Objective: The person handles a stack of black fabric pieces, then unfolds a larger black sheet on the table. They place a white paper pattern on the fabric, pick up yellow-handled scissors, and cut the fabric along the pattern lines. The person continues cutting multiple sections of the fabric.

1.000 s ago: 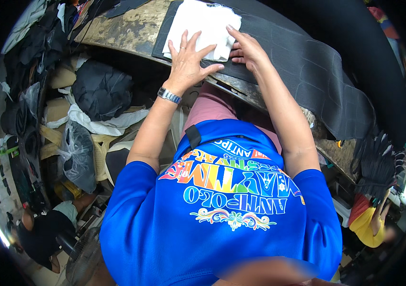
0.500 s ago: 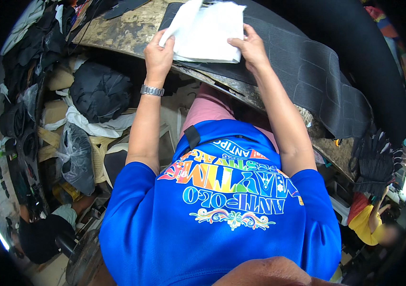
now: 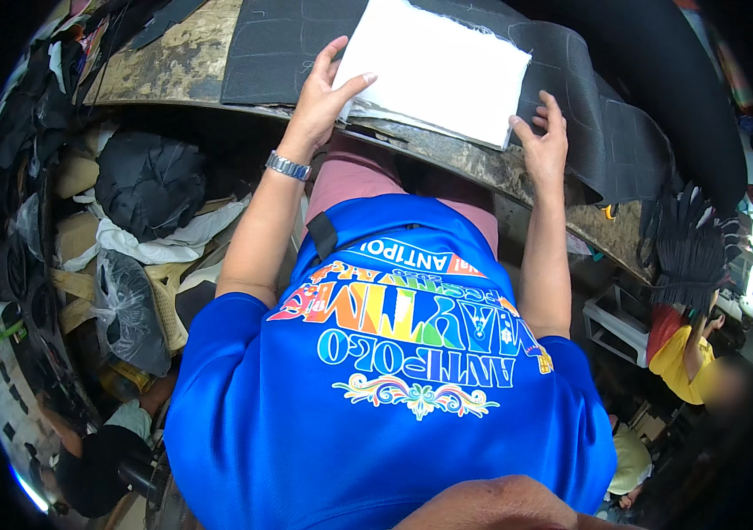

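A flat white stack of folded cloth [image 3: 438, 75] with frayed far edges lies at the near edge of the worktable, over dark fabric. At its left edge is my left hand [image 3: 323, 99], fingers apart and the thumb reaching onto the cloth. My right hand [image 3: 546, 141] is by the near right corner, its thumb at the edge and its fingers spread and slightly bent. Neither hand is closed around the stack. Beneath it, a black textile sheet [image 3: 275, 57] marked with pale lines stretches across the table and droops on the right.
The worn wooden worktable [image 3: 164, 66] has a large black roll [image 3: 659, 62] along its far right. Below on the left are a black bundle [image 3: 151, 181] and a clear plastic bag [image 3: 129, 305]. Dark strips [image 3: 690, 238] hang at right, near a person in yellow [image 3: 684, 360].
The white cloth, with a raised flap before, now lies flat, lower and further right in view. Both hands have loosened from its edges and their fingers have spread.
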`<action>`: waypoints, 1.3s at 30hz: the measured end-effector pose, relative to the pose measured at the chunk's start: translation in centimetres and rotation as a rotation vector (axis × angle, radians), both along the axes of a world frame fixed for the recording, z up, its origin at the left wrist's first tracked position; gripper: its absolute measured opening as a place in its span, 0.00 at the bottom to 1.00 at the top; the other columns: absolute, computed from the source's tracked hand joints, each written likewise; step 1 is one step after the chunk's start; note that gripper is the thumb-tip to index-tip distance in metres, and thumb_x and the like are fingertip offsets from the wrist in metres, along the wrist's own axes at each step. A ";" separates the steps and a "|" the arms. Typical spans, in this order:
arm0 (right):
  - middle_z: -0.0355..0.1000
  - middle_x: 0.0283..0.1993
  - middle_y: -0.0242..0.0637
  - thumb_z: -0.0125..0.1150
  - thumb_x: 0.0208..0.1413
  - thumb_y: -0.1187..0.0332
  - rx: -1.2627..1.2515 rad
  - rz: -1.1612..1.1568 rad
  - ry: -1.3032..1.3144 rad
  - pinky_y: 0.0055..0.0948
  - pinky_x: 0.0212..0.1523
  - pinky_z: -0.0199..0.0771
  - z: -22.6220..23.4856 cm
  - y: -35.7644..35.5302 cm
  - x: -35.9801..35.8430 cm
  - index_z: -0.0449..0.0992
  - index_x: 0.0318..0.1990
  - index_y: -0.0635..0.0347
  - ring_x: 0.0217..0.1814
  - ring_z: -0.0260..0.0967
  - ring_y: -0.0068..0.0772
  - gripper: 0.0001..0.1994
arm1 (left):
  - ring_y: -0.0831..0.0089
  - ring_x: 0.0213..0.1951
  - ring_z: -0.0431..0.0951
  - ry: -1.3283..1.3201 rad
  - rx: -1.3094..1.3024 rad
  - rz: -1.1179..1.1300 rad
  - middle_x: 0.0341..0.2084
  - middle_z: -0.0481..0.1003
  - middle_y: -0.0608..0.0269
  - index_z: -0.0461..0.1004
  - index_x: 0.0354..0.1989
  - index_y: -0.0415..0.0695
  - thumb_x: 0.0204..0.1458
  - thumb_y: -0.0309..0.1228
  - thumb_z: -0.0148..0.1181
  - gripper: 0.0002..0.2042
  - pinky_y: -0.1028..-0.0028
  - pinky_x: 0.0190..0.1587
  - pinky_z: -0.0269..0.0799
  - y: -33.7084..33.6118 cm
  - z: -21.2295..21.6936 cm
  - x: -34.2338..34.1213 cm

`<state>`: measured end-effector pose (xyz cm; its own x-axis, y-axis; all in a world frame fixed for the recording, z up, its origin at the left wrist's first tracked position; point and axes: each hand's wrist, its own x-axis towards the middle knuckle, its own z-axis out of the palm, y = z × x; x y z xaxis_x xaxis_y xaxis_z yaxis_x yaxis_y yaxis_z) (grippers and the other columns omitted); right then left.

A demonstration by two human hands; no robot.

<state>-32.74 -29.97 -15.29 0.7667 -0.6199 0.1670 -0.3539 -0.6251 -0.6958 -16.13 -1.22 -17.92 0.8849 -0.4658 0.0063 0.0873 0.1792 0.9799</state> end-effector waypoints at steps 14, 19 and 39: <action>0.75 0.44 0.41 0.70 0.48 0.77 0.449 0.110 -0.225 0.27 0.44 0.77 -0.9 3.4 1.8 0.64 0.65 0.61 0.42 0.74 0.26 0.34 | 0.55 0.64 0.66 -0.788 0.421 0.015 0.63 0.64 0.49 0.75 0.58 0.48 0.53 0.30 0.66 0.22 0.61 0.63 0.66 -1.6 3.2 -3.4; 0.74 0.41 0.37 0.65 0.50 0.84 0.861 0.362 -0.539 0.24 0.49 0.76 -1.1 5.8 3.1 0.53 0.70 0.59 0.45 0.73 0.24 0.40 | 0.63 0.56 0.74 -0.126 0.105 -0.203 0.58 0.70 0.48 0.67 0.64 0.38 0.57 0.38 0.65 0.29 0.69 0.54 0.74 -6.1 1.8 -4.7; 0.76 0.45 0.37 0.60 0.59 0.72 1.091 0.025 -0.340 0.29 0.46 0.76 -1.9 5.2 3.9 0.73 0.50 0.64 0.45 0.76 0.26 0.12 | 0.75 0.43 0.79 -0.033 0.221 -0.248 0.44 0.80 0.54 0.73 0.55 0.31 0.57 0.27 0.63 0.18 0.75 0.46 0.76 -7.8 -0.9 -2.9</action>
